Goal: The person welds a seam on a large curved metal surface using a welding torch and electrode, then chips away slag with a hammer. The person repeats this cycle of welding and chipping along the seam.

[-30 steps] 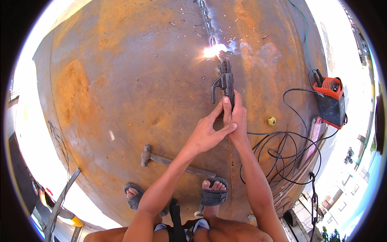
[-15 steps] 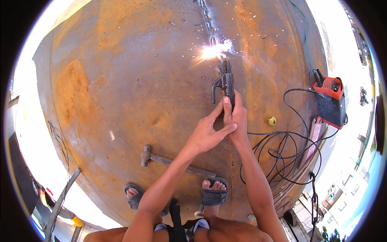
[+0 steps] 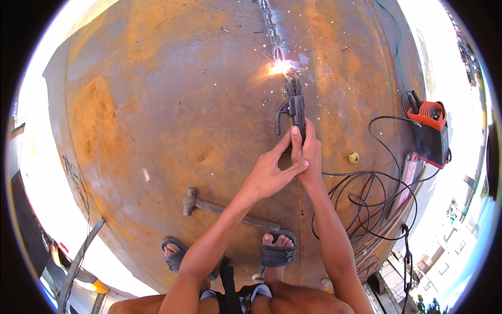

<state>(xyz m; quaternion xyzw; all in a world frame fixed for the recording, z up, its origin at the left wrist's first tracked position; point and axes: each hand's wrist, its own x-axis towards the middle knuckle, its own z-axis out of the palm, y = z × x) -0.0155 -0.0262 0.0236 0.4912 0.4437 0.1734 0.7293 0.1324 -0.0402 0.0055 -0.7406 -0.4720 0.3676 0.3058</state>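
Both my hands are together on a black welding electrode holder [image 3: 297, 107], which points away from me. My right hand [image 3: 310, 156] wraps round its handle. My left hand [image 3: 273, 168] supports it from the left, fingertips against the handle and thumb across the right hand. The holder's curved lever sticks out on its left side. Beyond its jaws a bright welding arc [image 3: 281, 67] throws sparks; the glare hides the electrode's tip. A rough weld bead [image 3: 270, 23] runs away from the arc along a seam in the rusty steel plate [image 3: 157, 104].
A hammer [image 3: 209, 207] lies by my sandalled feet. At right stands a red and black welding machine [image 3: 431, 131], with coiled black cable [image 3: 366, 201] near my right forearm. A yellow ball-like object [image 3: 353, 157] and a pink-white packet [image 3: 405, 183] lie nearby. The plate curves down at its sides.
The arc's glow has shrunk and its smoke thinned, while sparks spread wider. My hands and the electrode holder have shifted very slightly right.
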